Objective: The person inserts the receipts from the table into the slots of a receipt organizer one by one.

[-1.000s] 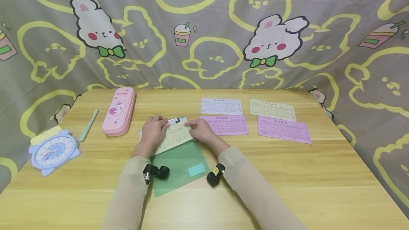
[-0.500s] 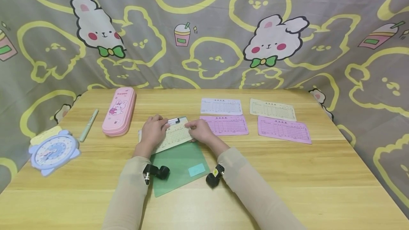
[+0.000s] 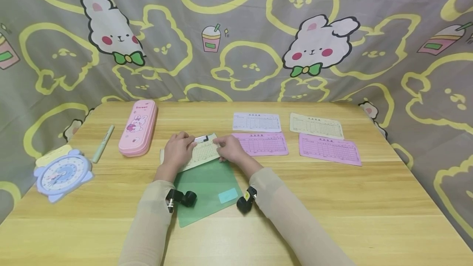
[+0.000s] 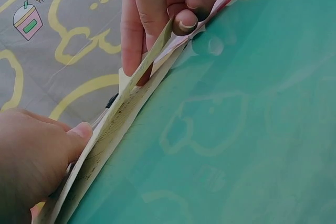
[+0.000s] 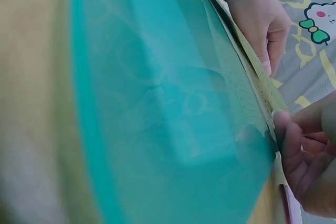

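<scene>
A green clipboard (image 3: 205,192) lies at a slant, its metal clip (image 3: 201,138) at the top edge. Pale yellow printed forms (image 3: 202,154) sit on its upper part, under the clip. With its thumb by the clip, my left hand (image 3: 177,150) grips the clipboard's upper left; in the left wrist view that thumb (image 4: 80,134) shows behind the raised yellow sheet. At the forms' upper right corner, my right hand (image 3: 232,149) pinches the yellow sheet between thumb and fingers. The right wrist view shows the sheets (image 5: 252,72) standing slightly apart along their edge.
Two purple forms (image 3: 329,149), a white form (image 3: 256,122) and another yellow form (image 3: 316,125) lie behind and to the right. On the left are a pink pencil case (image 3: 138,128), a light green pen (image 3: 103,144) and a blue clock-shaped item (image 3: 63,175).
The near edge of the yellow form has shifted up toward the clip, showing more of the green board. My right hand has moved slightly left; my left hand stays in place.
</scene>
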A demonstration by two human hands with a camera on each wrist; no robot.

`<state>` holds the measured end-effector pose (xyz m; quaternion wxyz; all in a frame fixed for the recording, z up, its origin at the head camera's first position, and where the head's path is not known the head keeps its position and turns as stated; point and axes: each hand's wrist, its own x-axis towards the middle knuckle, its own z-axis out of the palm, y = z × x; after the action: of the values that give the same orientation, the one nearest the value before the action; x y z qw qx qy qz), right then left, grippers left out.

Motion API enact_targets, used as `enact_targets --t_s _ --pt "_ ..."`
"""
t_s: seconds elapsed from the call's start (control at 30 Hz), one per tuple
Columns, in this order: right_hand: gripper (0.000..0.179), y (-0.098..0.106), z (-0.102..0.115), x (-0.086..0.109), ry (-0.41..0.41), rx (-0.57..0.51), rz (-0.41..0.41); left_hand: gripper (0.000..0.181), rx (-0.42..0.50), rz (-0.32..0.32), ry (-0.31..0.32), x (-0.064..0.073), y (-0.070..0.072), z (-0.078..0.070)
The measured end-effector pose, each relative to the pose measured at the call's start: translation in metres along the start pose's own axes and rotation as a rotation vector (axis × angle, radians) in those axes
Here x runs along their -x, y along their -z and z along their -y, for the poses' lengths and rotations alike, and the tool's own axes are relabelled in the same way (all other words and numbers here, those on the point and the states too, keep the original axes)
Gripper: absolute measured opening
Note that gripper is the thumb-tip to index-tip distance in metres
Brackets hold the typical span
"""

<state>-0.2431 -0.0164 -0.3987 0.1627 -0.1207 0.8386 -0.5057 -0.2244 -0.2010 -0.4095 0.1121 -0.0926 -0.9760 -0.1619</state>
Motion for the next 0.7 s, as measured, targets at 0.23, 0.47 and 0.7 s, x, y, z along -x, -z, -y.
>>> enact_targets --t_s 0.23,0.47,0.7 --pt "0.043 0.0005 -0.0002 -0.0017 0.013 -0.005 0.004 0.031 0.005 0.002 0.004 -0.0003 0.0002 -0.0002" --pt "0.043 -0.0024 -0.0020 -0.0025 0.016 -0.032 -0.012 0.031 0.006 0.000 0.005 0.0005 0.0017 -0.0011" --pt "0.042 -0.0042 -0.0020 -0.0030 0.016 -0.031 -0.029 0.031 0.008 -0.004 0.001 0.0003 0.0011 -0.0012"
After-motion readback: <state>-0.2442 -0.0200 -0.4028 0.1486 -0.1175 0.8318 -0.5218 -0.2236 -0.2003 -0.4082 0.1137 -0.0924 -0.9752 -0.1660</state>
